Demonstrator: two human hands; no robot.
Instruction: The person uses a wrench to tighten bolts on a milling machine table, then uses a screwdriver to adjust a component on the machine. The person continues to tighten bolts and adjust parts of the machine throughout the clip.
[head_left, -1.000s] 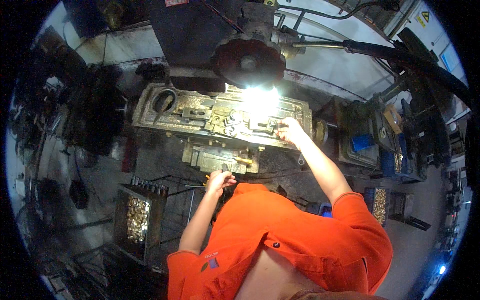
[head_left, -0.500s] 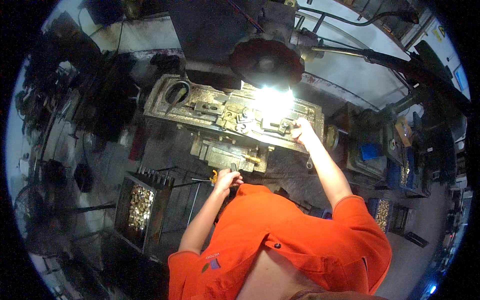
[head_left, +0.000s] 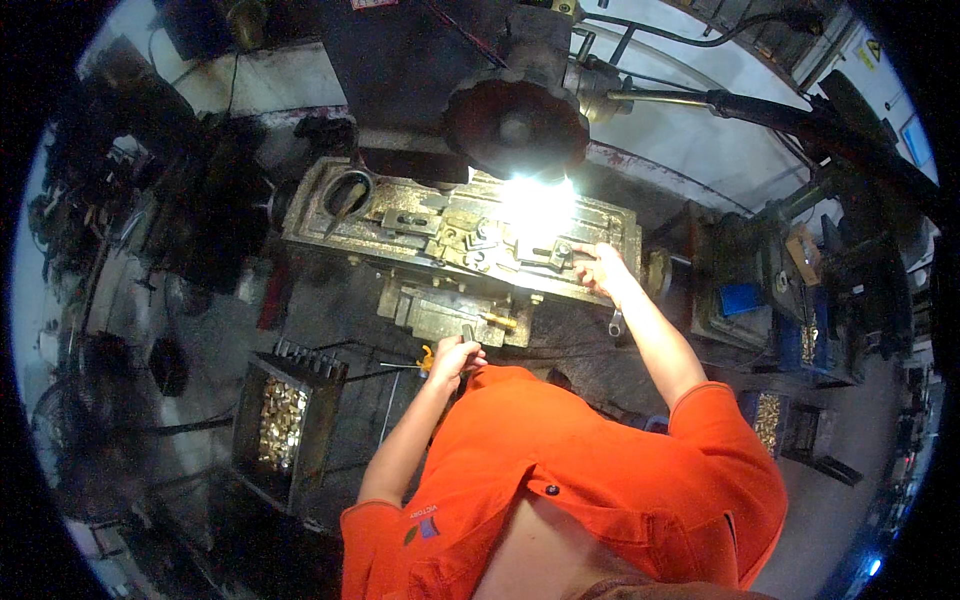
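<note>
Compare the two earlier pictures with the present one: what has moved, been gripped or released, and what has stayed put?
Little has changed. The left hand stays closed on a lever below the machine table; the right hand remains on the clamp fixture beside the bright lamp glare. Nothing was picked up or released. The crate of brass parts lies unmoved; only the camera view shifted slightly.

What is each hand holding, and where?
Left hand grips a lever handle under the machine table. Right hand touches the fixture; grasp unclear.

Grimy brass-coloured machine table [head_left: 420, 225] – clamped fixture [head_left: 540, 250] under bright lamp glare, small crank handle [head_left: 468, 333] below
</note>
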